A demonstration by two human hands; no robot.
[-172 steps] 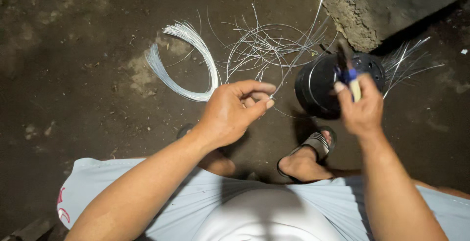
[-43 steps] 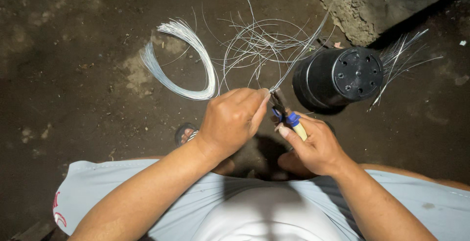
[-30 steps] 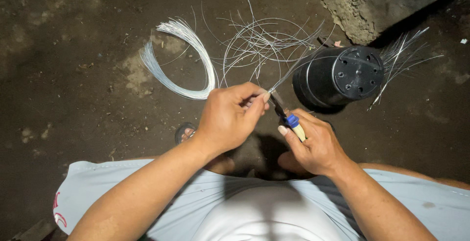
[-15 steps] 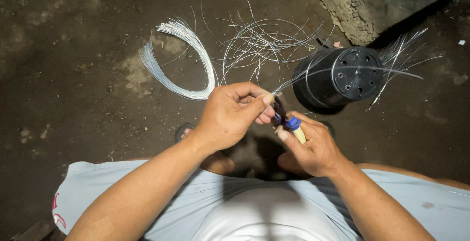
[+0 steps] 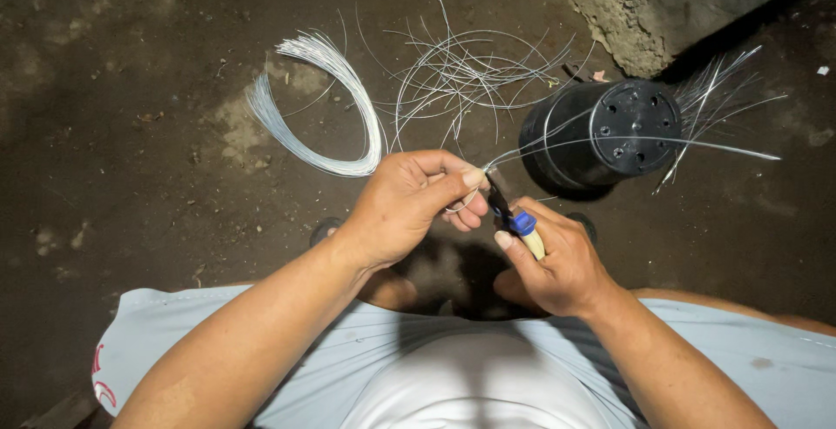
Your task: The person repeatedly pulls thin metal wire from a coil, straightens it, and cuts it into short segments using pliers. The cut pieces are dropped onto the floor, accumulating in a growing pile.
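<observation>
My left hand [image 5: 409,207] pinches a thin, shiny silver wire [image 5: 627,141] that runs off toward 3 o'clock across the black pot [image 5: 601,133]; my right hand [image 5: 557,263] is curled tight round blue-handled pliers [image 5: 509,216], their tip touching the wire's near end at centre

left hand [image 5: 405,207] pinches a thin wire [image 5: 610,141]; right hand [image 5: 549,263] holds pliers [image 5: 505,211] beside a black pot [image 5: 601,137].
</observation>
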